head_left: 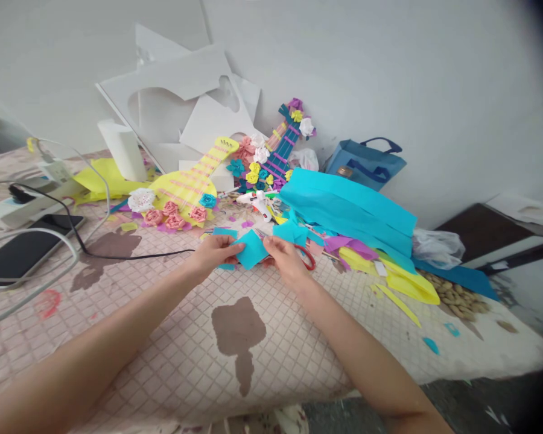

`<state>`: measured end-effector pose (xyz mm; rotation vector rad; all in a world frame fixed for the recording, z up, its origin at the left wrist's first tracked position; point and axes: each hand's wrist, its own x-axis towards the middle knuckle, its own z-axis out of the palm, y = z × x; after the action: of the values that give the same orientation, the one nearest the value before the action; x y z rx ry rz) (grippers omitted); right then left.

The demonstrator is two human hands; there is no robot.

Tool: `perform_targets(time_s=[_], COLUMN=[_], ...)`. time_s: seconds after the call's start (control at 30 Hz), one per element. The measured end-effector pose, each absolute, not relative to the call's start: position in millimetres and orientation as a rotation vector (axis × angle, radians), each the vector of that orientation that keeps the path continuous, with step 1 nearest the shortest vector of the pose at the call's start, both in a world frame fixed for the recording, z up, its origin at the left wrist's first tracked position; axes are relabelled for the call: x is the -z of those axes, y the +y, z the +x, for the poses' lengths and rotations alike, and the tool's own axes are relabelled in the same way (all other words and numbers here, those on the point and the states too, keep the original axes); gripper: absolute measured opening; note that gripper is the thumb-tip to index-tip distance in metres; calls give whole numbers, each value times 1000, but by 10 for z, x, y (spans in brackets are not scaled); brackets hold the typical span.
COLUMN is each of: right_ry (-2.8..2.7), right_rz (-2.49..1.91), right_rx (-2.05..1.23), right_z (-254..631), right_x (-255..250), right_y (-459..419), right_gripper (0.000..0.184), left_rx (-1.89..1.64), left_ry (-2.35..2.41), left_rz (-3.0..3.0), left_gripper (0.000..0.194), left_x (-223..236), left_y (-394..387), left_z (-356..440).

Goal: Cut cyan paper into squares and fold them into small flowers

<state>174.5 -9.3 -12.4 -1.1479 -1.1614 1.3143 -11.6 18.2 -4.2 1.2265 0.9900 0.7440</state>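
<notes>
red scissors (312, 258) partly behind right-hand fingers (275, 246), phone (29, 249) partly beyond left edge

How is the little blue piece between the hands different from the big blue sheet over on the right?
The small piece is far smaller than the big sheet. The small piece is roughly square, while the big sheet is long and shows lengthwise folds. The left hand grips the small piece, with the right hand at its other side; neither hand touches the big sheet. Both are bright blue.
</notes>
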Motion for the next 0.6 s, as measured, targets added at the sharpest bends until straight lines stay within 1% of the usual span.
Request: perform_targets(time_s=[0.07, 0.23, 0.5, 0.6], right_ry=[-1179, -1189, -1192, -1191], right_rz=[-1133, -1123, -1121, -1119], right_rx=[-1338, -1261, -1304, -1266], right_z=[1748, 1764, 1768, 1756], right_x=[113, 145, 152, 162], right_y=[-94, -74, -82, -87], right_gripper=[38, 28, 29, 30], left_rx=[-733, -729, -677, -666], left_ry=[992, 977, 976, 970], left_rz=[1240, 1280, 1338, 1363], left_gripper=[33, 33, 31, 32], left_x=[32, 8, -7, -3], left_y=[172, 148, 132, 125], left_z=[-111, -88, -86, -79])
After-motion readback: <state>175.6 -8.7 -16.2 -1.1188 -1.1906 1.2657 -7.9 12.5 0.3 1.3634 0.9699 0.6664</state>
